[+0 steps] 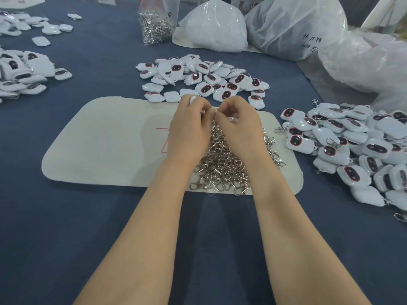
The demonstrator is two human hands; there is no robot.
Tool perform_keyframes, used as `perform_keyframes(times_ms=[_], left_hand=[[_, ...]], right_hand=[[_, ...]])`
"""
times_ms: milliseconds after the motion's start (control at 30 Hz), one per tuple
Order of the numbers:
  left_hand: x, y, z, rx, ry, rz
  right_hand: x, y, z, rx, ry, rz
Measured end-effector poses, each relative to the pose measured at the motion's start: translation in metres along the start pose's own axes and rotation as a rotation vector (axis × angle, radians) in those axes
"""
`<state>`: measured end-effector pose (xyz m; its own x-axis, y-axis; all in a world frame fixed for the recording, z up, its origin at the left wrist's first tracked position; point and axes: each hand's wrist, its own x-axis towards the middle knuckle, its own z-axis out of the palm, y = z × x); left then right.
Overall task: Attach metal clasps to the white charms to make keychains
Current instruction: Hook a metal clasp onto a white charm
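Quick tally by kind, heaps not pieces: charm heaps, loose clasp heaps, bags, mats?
Charm heaps: 4 (centre, right, left, far left)
Loose clasp heaps: 1
Clear bags of clasps: 1
Large white plastic bags: 3
Mats: 1
Total: 10

I see a dark blue tablecloth (88, 227) across my view. Bulging white plastic sacks (213, 25) crowd its far right side in soft light.
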<state>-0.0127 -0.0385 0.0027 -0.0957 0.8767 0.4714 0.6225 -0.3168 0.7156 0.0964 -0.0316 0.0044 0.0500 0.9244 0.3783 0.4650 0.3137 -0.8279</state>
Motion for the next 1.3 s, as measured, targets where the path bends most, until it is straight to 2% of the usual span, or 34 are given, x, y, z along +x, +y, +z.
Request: perform_keyframes(times_ms=[167, 400, 667, 833, 1100, 1300], left_hand=[[0.0007, 0.0023, -0.0007, -0.113, 0.01, -0.065], [0.003, 0.0056, -0.0015, -0.247, -0.059, -0.209], [0.0003, 0.0057, -0.001, -0.219, -0.048, -0.157], [0.0014, 0.0028, 0.0001, -0.172, -0.028, -0.124], [0.0024, 0.0022, 0.0023, -0.137, -0.021, -0.087], [0.0032, 0.0002, 0.0036, -0.094, -0.046, -0.07]], right_hand=[[-0.0001, -0.0015, -0.0024, 0.097, -0.028, 0.053], [0.0008, 0.0006, -0.0027, 0.412, -0.008, 0.206], [0.0019, 0.0028, -0.0032, 0.539, -0.01, 0.289], [0.0007, 0.0008, -0.0018, 0.474, -0.049, 0.301], [0.0012, -0.001, 0.0018, 0.06, -0.014, 0.155], [0.0017, -0.0022, 0.0009, 0.076, 0.002, 0.126]])
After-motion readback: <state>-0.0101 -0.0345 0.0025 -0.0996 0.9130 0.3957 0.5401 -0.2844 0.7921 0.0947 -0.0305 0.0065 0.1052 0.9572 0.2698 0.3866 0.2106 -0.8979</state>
